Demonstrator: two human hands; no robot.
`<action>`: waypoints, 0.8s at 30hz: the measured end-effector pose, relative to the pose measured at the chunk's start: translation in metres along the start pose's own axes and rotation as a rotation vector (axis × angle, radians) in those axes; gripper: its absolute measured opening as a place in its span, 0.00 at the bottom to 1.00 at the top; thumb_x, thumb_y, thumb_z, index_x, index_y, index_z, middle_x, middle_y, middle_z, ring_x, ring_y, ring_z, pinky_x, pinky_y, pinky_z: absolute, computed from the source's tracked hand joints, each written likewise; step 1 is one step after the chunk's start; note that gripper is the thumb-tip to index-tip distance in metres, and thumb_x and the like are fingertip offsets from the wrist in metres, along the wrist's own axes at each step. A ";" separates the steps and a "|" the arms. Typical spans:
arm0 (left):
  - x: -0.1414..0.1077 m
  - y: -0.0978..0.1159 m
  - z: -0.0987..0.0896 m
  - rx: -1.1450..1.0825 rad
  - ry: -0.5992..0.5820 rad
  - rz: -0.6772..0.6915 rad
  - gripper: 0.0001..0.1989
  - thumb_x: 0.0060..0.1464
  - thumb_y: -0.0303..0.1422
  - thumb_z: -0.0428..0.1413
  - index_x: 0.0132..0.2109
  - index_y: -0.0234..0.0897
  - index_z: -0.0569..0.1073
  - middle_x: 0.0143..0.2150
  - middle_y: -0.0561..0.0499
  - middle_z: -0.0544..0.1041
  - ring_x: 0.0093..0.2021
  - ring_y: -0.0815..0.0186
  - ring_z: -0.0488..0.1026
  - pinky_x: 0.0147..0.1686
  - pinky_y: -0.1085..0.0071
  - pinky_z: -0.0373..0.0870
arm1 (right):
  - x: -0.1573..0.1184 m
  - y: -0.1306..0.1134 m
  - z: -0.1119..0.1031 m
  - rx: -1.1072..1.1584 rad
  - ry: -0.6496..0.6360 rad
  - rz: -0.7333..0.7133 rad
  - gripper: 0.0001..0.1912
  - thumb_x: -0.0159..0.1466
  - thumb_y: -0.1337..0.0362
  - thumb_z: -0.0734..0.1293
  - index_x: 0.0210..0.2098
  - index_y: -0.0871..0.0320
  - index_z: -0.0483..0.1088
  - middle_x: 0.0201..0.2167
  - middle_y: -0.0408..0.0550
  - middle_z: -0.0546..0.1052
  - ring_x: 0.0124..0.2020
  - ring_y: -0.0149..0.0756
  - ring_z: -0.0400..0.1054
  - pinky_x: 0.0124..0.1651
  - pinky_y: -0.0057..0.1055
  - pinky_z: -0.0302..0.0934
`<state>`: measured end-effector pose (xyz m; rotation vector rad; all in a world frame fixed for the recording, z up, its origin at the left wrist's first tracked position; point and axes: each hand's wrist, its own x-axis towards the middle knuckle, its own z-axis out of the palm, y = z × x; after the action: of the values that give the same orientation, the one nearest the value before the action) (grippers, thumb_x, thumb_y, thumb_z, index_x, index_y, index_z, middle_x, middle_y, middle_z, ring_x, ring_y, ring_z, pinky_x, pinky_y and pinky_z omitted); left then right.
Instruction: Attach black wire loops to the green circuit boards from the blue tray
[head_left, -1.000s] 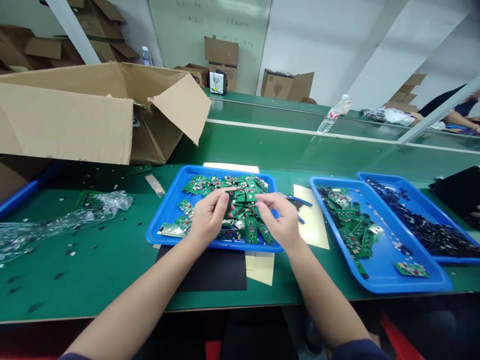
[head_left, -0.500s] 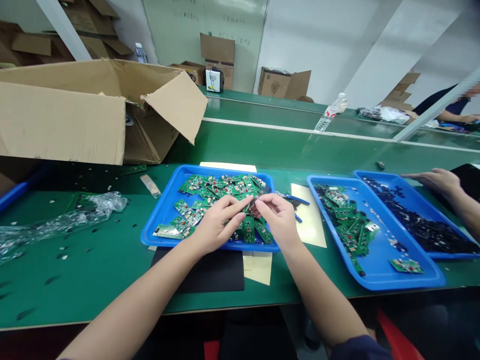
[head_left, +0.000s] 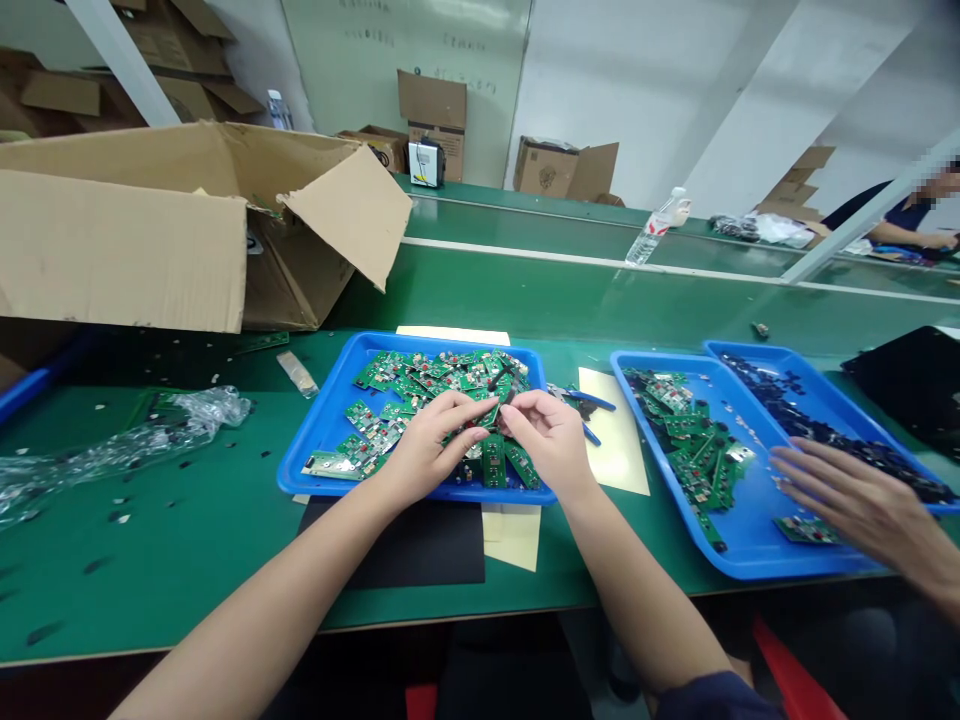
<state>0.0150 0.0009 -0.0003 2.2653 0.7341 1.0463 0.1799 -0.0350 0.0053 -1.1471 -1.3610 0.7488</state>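
Observation:
Over the blue tray (head_left: pixel 296 450), my left hand (head_left: pixel 439 445) is closed on a small green circuit board (head_left: pixel 489 416), mostly hidden by the fingers. My right hand (head_left: pixel 553 432) meets it from the other side, thumb and fingertips pinched at a small black piece (head_left: pixel 507 396) against the board. Its exact shape is too small to make out. Beneath both hands the tray holds a loose heap of green circuit boards (head_left: pixel 409 375). Blue-handled pliers (head_left: pixel 589 400) lie just right of the tray, partly on a yellow sheet (head_left: pixel 619 440).
Another blue tray (head_left: pixel 750 555) with boards stands to the right, a co-worker's hand (head_left: pixel 862 500) above it. Behind it, a tray of black pieces (head_left: pixel 847 430). A cardboard box (head_left: pixel 120 250), plastic wrap (head_left: pixel 202 410) and a black sheet (head_left: pixel 420 545) lie around; a bottle (head_left: pixel 656 230) stands beyond.
The co-worker's hand has come from beyond the black-piece tray to over the right board tray. My hands stay together, fingers shifting slightly at the board and black piece.

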 end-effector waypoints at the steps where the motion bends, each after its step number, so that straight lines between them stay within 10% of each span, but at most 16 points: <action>1: 0.000 -0.001 0.000 -0.001 0.005 -0.012 0.15 0.58 0.32 0.50 0.52 0.41 0.70 0.39 0.48 0.70 0.40 0.65 0.68 0.42 0.69 0.67 | 0.000 0.000 0.000 -0.064 0.008 -0.064 0.06 0.58 0.64 0.63 0.25 0.58 0.66 0.21 0.42 0.69 0.22 0.30 0.65 0.27 0.28 0.63; 9: 0.002 -0.005 -0.002 -0.003 0.033 -0.044 0.14 0.58 0.33 0.50 0.50 0.41 0.72 0.39 0.48 0.70 0.40 0.65 0.69 0.43 0.67 0.68 | 0.002 0.004 0.000 -0.219 -0.002 -0.431 0.04 0.59 0.70 0.62 0.28 0.58 0.67 0.23 0.44 0.70 0.25 0.30 0.64 0.29 0.29 0.62; 16: 0.002 -0.004 -0.006 0.067 0.162 0.143 0.15 0.56 0.31 0.53 0.51 0.40 0.69 0.41 0.46 0.69 0.43 0.63 0.69 0.43 0.63 0.70 | 0.001 0.010 -0.001 0.145 -0.285 -0.069 0.20 0.58 0.69 0.61 0.50 0.53 0.65 0.33 0.44 0.73 0.29 0.29 0.70 0.32 0.29 0.67; 24: 0.000 -0.009 -0.005 0.316 0.243 0.349 0.17 0.54 0.24 0.54 0.50 0.42 0.69 0.46 0.46 0.66 0.46 0.63 0.68 0.52 0.55 0.65 | 0.008 0.009 -0.001 0.506 -0.304 0.397 0.19 0.55 0.49 0.66 0.23 0.60 0.68 0.17 0.43 0.72 0.15 0.28 0.67 0.17 0.23 0.61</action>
<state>0.0093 0.0088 -0.0037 2.6318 0.6502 1.4781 0.1836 -0.0253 0.0000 -0.9212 -1.0954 1.5096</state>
